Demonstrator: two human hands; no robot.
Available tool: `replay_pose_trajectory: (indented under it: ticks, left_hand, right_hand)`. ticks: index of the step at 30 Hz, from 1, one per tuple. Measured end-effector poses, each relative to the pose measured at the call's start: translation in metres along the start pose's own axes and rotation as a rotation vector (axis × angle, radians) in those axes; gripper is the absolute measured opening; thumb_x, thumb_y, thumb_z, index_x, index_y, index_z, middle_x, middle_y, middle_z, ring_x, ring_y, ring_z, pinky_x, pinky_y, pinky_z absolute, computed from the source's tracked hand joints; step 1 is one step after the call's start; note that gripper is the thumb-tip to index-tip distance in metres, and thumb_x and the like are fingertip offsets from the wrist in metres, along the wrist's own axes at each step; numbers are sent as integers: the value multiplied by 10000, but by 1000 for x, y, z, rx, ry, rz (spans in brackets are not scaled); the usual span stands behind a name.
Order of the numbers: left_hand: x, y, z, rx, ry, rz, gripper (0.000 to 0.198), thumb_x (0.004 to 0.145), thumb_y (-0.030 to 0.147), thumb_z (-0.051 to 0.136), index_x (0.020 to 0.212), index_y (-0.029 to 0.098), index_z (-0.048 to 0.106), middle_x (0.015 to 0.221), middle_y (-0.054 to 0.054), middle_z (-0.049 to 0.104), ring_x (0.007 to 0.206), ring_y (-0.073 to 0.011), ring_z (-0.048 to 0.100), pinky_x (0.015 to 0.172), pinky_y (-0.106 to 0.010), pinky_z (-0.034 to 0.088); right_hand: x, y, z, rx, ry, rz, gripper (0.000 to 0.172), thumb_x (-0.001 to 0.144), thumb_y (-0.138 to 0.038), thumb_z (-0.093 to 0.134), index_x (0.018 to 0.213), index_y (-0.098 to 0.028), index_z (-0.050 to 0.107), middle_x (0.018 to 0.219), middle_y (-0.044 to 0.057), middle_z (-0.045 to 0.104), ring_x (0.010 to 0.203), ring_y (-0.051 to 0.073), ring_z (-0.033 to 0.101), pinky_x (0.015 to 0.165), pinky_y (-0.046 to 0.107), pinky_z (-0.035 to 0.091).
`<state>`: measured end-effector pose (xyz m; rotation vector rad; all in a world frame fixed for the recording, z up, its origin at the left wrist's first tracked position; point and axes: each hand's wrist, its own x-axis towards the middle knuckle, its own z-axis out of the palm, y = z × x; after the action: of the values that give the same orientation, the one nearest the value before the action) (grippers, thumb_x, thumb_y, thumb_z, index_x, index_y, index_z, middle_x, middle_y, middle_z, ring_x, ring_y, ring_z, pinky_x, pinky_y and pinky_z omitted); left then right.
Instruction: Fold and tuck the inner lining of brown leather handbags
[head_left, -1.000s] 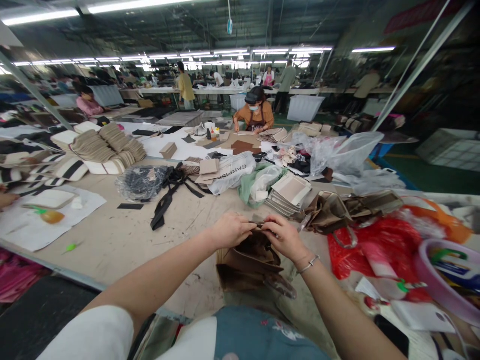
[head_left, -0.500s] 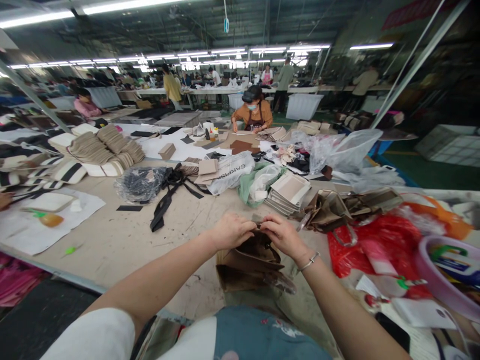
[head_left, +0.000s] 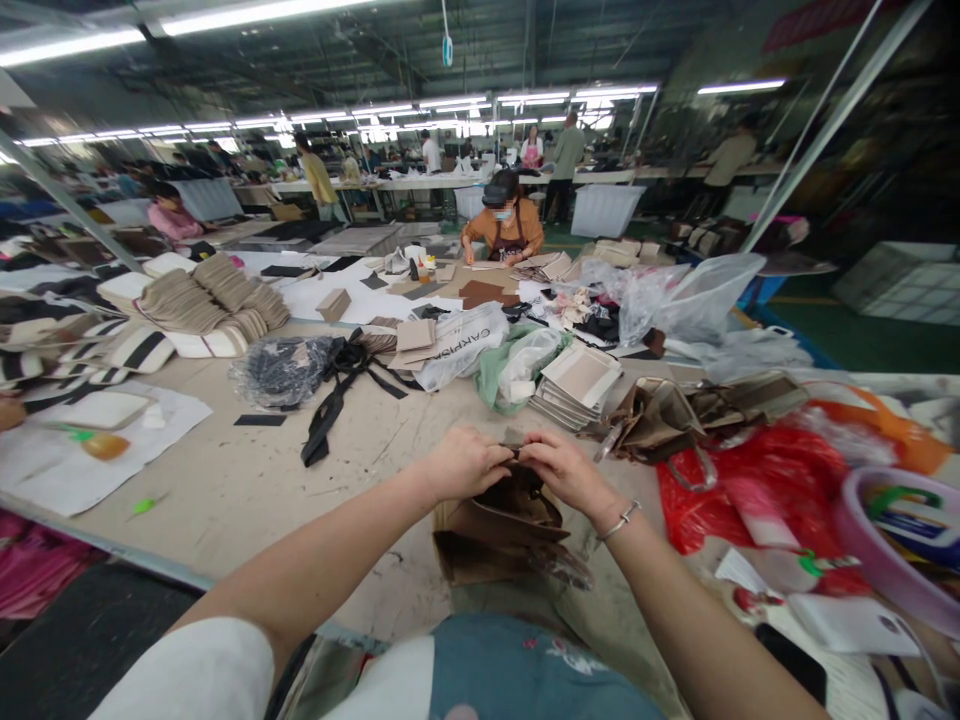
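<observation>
Pinching hands [head_left: 469, 466], brown bag [head_left: 496, 524] partly hidden

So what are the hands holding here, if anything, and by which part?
The left hand and right hand hold an open, soft-sided brown bag, pinching its far top edge between their fingertips.

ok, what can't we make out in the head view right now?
Head view: exact grip on the open brown leather-look bag, hidden by the left hand and right hand.
Head view: bag's inside bottom, lost in shadow.
Head view: right side of the round lilac plastic basin, cut off by right edge.
Head view: co-worker's bare hand, cut off by left edge.
</observation>
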<state>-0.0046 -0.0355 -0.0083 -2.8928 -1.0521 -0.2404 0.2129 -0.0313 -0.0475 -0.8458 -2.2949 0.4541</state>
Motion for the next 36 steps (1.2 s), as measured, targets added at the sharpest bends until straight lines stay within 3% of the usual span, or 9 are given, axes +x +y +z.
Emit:
replay_pose_trajectory:
  ticks: [13,21,27,30,36]
  left_hand:
    - [-1,5,3,-31,33,-37,266,894,322,449,839,201,679,748,-27,676,664,-152,603,613,-278,378]
    - [-1,3,8,-96,172,-149,283,877,345,489,739,188,680,764,-44,586,741,-161,539,652,-284,386]
    - [0,1,14,-129,268,-226,237,847,311,533,694,179,656,964,-67,550,856,-182,506,758,-325,411]
    - [1,-1,18,-188,279,-208,204,843,271,541,695,171,638,997,-67,562,884,-185,513,799,-334,417]
    - [0,-2,18,-318,231,-203,149,859,225,517,750,167,601,872,-43,612,836,-164,545,774,-295,446]
  right_hand:
    - [0,-3,0,48,21,45,155,886,-191,489,890,-230,638,996,54,591,934,165,560,832,310,467]
    - [-4,0,10,57,142,92,103,865,-235,543,921,-231,630,971,47,633,916,168,589,841,319,476]
    - [-8,3,18,93,225,220,322,822,-289,605,1134,-218,567,956,52,654,873,181,612,787,327,505]
    - [-7,3,16,113,237,197,271,819,-290,614,1081,-224,632,975,57,656,900,180,608,819,320,497]
    - [-5,0,12,141,210,295,156,802,-303,634,925,-246,710,858,30,659,772,157,599,721,286,497]
